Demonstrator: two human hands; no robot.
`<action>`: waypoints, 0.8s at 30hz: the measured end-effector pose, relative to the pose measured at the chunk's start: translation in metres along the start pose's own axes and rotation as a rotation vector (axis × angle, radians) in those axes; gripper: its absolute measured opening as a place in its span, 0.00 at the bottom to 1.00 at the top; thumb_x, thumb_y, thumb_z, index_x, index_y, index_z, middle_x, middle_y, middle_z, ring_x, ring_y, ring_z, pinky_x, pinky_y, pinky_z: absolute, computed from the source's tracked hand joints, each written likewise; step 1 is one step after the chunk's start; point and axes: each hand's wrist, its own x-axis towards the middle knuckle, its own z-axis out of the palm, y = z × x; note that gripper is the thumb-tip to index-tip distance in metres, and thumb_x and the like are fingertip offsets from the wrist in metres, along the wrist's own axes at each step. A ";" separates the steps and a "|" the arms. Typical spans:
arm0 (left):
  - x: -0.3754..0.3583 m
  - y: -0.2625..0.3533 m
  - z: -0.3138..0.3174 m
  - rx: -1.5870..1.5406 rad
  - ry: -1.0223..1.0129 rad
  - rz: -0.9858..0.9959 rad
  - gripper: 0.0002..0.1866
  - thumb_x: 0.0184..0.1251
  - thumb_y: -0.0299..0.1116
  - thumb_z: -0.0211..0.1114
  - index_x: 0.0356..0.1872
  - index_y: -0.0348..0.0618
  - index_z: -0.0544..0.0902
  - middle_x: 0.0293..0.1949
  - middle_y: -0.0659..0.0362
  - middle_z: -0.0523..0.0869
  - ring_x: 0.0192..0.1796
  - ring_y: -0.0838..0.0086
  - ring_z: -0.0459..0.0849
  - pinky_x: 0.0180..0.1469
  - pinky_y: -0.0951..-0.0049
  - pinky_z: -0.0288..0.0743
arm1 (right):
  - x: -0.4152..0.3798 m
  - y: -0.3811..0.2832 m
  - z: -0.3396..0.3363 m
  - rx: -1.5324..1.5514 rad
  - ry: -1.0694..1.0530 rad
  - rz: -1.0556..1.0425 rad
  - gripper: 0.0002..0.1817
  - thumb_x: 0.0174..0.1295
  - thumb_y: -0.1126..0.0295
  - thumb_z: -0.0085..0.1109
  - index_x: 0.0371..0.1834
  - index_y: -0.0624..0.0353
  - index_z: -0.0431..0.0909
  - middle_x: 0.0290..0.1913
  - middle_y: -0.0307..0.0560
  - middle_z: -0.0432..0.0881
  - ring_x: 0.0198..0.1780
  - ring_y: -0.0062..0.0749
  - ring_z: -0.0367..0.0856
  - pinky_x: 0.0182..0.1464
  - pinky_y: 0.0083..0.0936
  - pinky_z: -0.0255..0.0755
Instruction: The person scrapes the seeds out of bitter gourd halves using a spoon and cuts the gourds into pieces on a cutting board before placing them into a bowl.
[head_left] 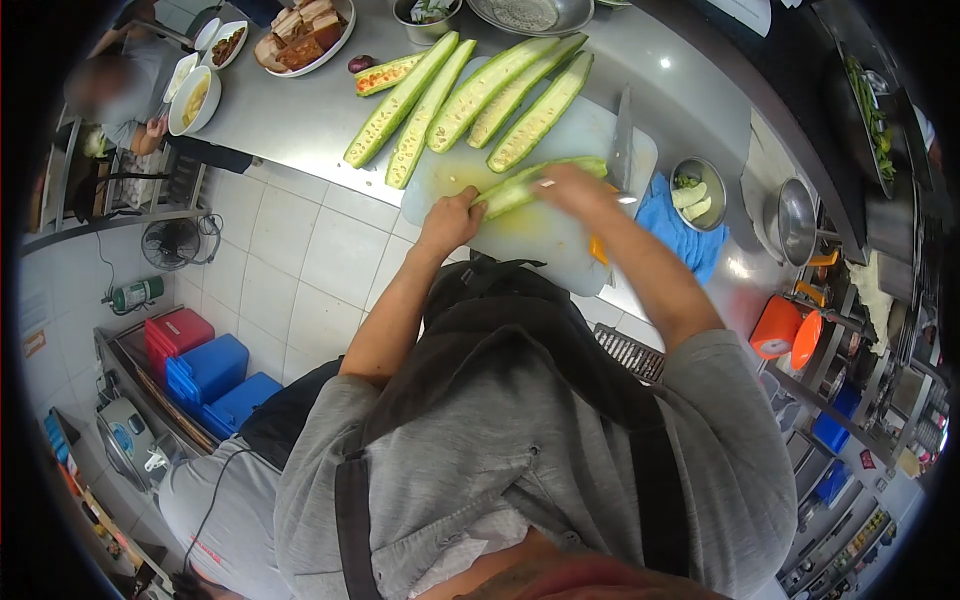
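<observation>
A halved long green gourd [520, 194] lies across the pale cutting board [440, 178], cut face up. My left hand [452, 218] grips its left end with fingers wrapped round it. Over the gourd's right part is my right hand [572, 190], blurred by motion; a small light thing shows at its fingers, too smeared to name. More halved gourds [505, 100] with pale seeds lie side by side at the board's far edge and on the steel counter. A knife [622, 140] rests on the board's right side.
A metal bowl [712, 207] with pale green pieces stands right of a blue cloth [672, 225]. A plate of meat [300, 38], white bowls [193, 100] and a red onion [361, 64] are at the far left. Another person [135, 90] stands beyond the counter's left end.
</observation>
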 end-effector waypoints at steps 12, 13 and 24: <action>0.006 0.009 0.000 -0.017 -0.081 0.014 0.17 0.70 0.43 0.61 0.46 0.38 0.81 0.32 0.36 0.85 0.41 0.39 0.85 0.46 0.45 0.77 | 0.008 -0.022 0.005 -0.128 -0.037 -0.099 0.22 0.63 0.50 0.57 0.45 0.58 0.86 0.43 0.61 0.86 0.47 0.56 0.85 0.55 0.47 0.76; 0.007 0.005 0.000 -0.021 -0.046 0.042 0.17 0.70 0.43 0.61 0.46 0.37 0.81 0.29 0.37 0.85 0.37 0.41 0.85 0.44 0.47 0.78 | 0.012 -0.024 0.006 -0.180 -0.132 -0.073 0.21 0.63 0.51 0.57 0.45 0.58 0.86 0.43 0.61 0.86 0.47 0.55 0.85 0.56 0.47 0.76; 0.006 0.025 -0.017 -0.210 -0.204 -0.158 0.17 0.72 0.41 0.60 0.43 0.33 0.81 0.20 0.43 0.83 0.21 0.56 0.85 0.30 0.58 0.79 | 0.007 -0.005 -0.020 -0.173 -0.059 -0.068 0.23 0.63 0.50 0.55 0.42 0.58 0.87 0.47 0.59 0.86 0.50 0.52 0.85 0.56 0.45 0.77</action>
